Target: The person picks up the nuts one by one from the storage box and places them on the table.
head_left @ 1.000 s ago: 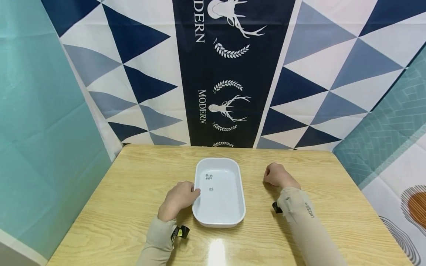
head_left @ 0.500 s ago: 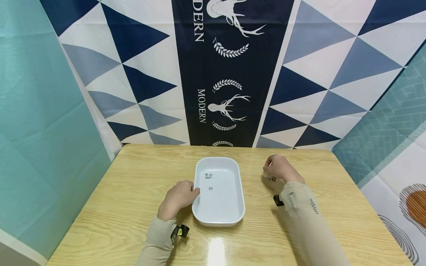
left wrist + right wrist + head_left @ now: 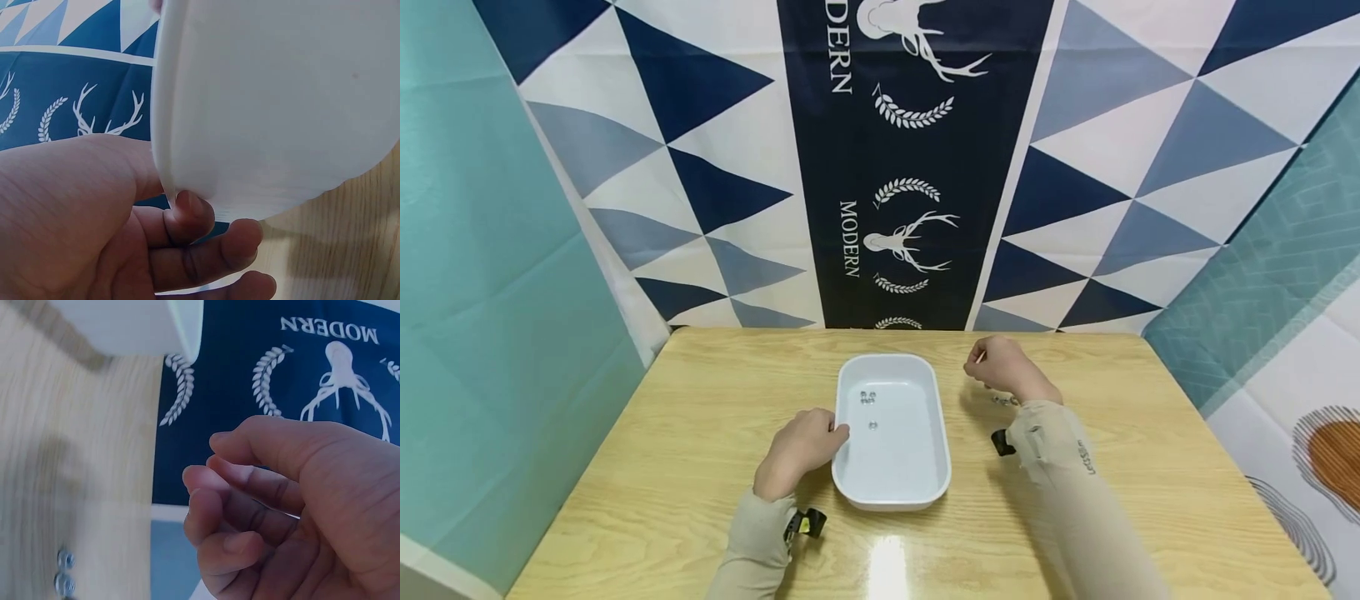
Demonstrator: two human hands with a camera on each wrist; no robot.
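So the white tray is sitting about mid-desk, and the left hand has its side nearest that hand: thumb over the rim, a fingertip against the outer wall, narrow grip. The other fingers are just loosely bent below it.

Looks like thin plastic to me, so I'd call it light and fairly stiff, and likely to skate around if bumped. Pinching the rim is a decent spot, since it steadies the tray and leaves the middle reachable.

The little metal nuts inside (that's my best read, they're tiny) are four bunched near the far left end plus one on its own nearer the middle. More loose nuts are on the desk to the right, near the right wrist. I'd guess they're hard and pretty much unbreakable, but slick and easy to drop. Thumb and fingertip across the outer edges seems the way to go.

The right hand is up over the desk between those and the tray, fingers curled in, thumb close to the fingertips. Narrow grip, but honestly can't tell if there's a nut in there.
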